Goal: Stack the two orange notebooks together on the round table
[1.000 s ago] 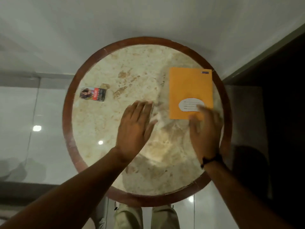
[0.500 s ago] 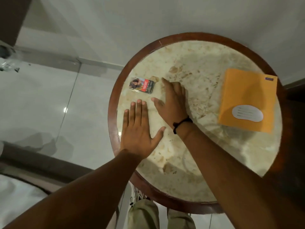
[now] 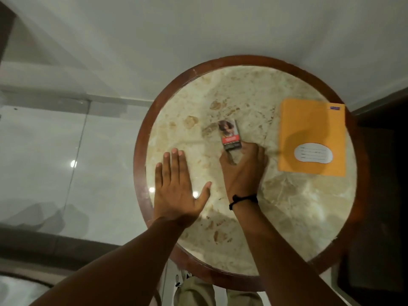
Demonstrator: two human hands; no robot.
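An orange notebook (image 3: pixel 311 138) with a white label lies flat at the right side of the round marble table (image 3: pixel 139 151); I see only this one orange cover and cannot tell if another lies under it. My left hand (image 3: pixel 176 186) rests flat on the table's left part, fingers spread, holding nothing. My right hand (image 3: pixel 242 171), with a black wrist band, is near the table's middle, left of the notebook and not touching it. Its fingertips pinch the near end of a small printed box (image 3: pixel 229 134).
The table has a dark wooden rim and stands on a glossy light floor (image 3: pixel 55 151) against a pale wall. A dark area (image 3: pixel 384 173) borders the table's right side. My knees (image 3: pixel 198 292) show below the near edge.
My right hand left the notebook, crossed to the small box at the left, and brought it toward the middle, turned upright. My left hand slid left. The view shifted left.
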